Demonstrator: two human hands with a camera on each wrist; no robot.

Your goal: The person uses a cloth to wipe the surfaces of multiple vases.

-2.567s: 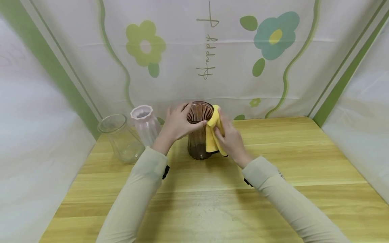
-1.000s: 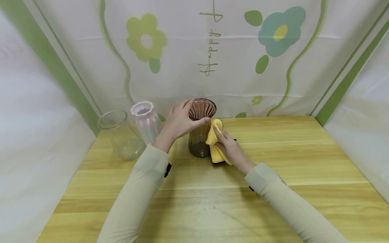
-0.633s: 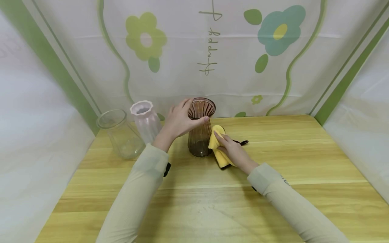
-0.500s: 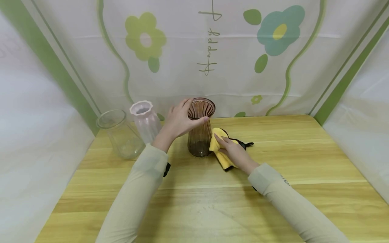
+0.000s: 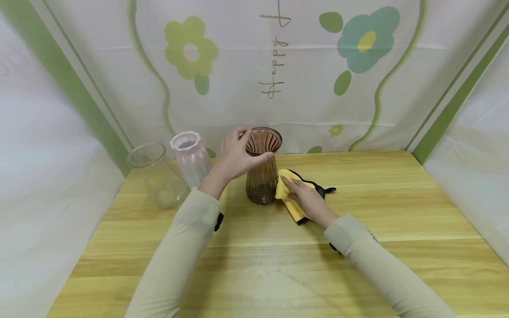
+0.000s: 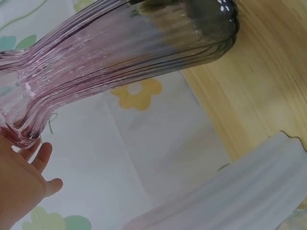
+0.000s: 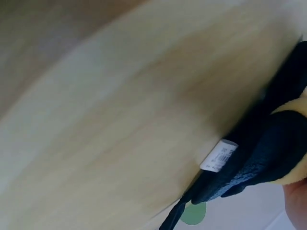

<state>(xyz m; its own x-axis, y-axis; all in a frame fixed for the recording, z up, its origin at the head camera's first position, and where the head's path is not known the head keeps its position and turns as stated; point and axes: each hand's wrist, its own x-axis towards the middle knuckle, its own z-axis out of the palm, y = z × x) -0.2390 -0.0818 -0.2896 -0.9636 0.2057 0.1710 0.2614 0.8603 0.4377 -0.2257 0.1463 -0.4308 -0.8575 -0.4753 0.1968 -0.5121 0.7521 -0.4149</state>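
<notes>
Wide open stretch of tbl [image 5: 405, 198] R of the yellow cloth [image 5: 291, 208], so a hand could pass there; same up front, btwn L sleeve [image 5: 175, 260] & R sleeve [image 5: 385, 269]. Middle's blocked: brown vase [image 5: 261, 183] w/ L hand [image 5: 232, 157] at its rim, R hand [image 5: 308, 198] on cloth. Clear vase [image 5: 159, 187] & pink vase [image 5: 192, 165] obstruct far L; backdrop [image 5: 234, 97] shuts off rear.

Yellow-black cloth [image 5: 285, 192], brown-pink vase [image 5: 261, 179], floral backdrop [image 5: 238, 88].
</notes>
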